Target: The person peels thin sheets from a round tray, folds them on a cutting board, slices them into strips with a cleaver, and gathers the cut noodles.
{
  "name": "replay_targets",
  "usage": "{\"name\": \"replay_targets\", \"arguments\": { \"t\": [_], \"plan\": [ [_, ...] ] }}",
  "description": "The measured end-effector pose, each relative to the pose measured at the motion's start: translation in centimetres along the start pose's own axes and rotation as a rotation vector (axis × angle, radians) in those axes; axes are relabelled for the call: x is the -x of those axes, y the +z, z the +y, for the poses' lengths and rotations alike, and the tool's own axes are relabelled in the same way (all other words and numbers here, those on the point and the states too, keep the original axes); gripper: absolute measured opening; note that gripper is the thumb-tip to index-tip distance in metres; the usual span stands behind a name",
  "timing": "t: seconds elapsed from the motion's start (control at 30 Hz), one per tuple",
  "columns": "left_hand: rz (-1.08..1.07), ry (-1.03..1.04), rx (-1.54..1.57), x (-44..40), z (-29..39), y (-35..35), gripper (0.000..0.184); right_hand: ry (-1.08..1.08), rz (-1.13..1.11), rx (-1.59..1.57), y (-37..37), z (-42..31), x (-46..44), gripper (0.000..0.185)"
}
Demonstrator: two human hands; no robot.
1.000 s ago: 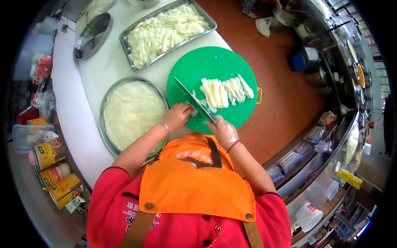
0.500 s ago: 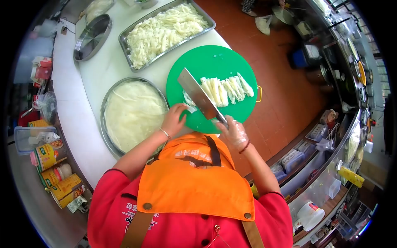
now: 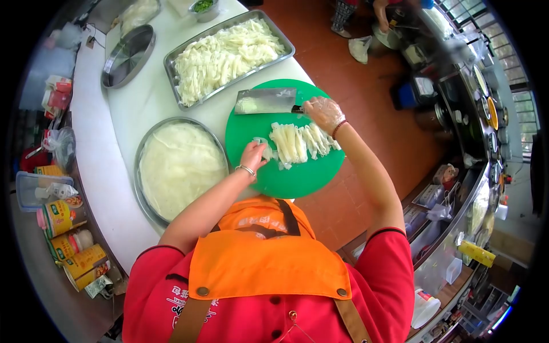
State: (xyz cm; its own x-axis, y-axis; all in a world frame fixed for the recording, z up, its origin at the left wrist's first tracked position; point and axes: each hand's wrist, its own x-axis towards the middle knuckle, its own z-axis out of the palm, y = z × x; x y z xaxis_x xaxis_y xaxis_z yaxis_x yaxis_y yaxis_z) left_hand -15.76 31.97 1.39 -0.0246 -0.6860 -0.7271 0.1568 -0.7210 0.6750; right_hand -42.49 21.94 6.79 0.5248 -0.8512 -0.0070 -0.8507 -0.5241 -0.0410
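Note:
On the round green cutting board (image 3: 303, 186) lies a row of pale, flat noodle strips (image 3: 289, 143), cut and set side by side. My right hand (image 3: 323, 113), in a clear plastic glove, grips the handle of a cleaver (image 3: 267, 100). The broad blade lies across the far part of the board, beyond the noodles, with a pale scrap on or against it. At the board's left side, my left hand (image 3: 254, 156) has its fingers closed on a small translucent noodle piece (image 3: 265, 148), beside the left end of the row.
A round metal pan (image 3: 139, 177) with pale noodle sheets stands left of the board. Behind it is a rectangular tray (image 3: 229, 76) heaped with cut noodles. An upright-tilted round pan (image 3: 129, 56) and a bowl of chopped greens (image 3: 204, 8) stand farther back. Another person's arm (image 3: 381, 14) shows at the top right.
My right hand has carried the cleaver from beside the noodles to the board's far side and turned the blade crosswise. My left hand has moved slightly right, onto the small noodle piece.

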Motion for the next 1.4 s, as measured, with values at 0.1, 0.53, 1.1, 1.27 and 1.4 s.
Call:
{"name": "replay_targets", "arguments": {
  "t": [0.1, 0.53, 1.1, 1.27, 1.4],
  "plan": [
    [0.171, 0.166, -0.138, 1.3, 0.0, -0.6, 0.056, 0.086, 0.070, -0.019, -0.5, -0.3, -0.1, 0.028],
    [0.058, 0.213, -0.324, -6.8, -3.5, 5.0, 0.052, 0.717, -0.240, -0.538, 6.2, -7.3, 3.9, 0.078],
    [-0.044, 0.416, 0.203, -13.1, 20.4, 2.4, 0.046, 0.564, 0.012, -0.996, -3.6, 0.0, -19.5, 0.057],
    [0.040, 0.452, -0.035, -20.4, 28.1, 0.9, 0.049, 0.470, -0.075, -0.929, -1.2, 5.5, -29.7, 0.059],
    [0.103, 0.379, -0.327, -25.2, 32.5, -1.4, 0.068, 0.392, -0.043, -0.697, 2.3, 8.9, -36.2, 0.043]
  ]
}}
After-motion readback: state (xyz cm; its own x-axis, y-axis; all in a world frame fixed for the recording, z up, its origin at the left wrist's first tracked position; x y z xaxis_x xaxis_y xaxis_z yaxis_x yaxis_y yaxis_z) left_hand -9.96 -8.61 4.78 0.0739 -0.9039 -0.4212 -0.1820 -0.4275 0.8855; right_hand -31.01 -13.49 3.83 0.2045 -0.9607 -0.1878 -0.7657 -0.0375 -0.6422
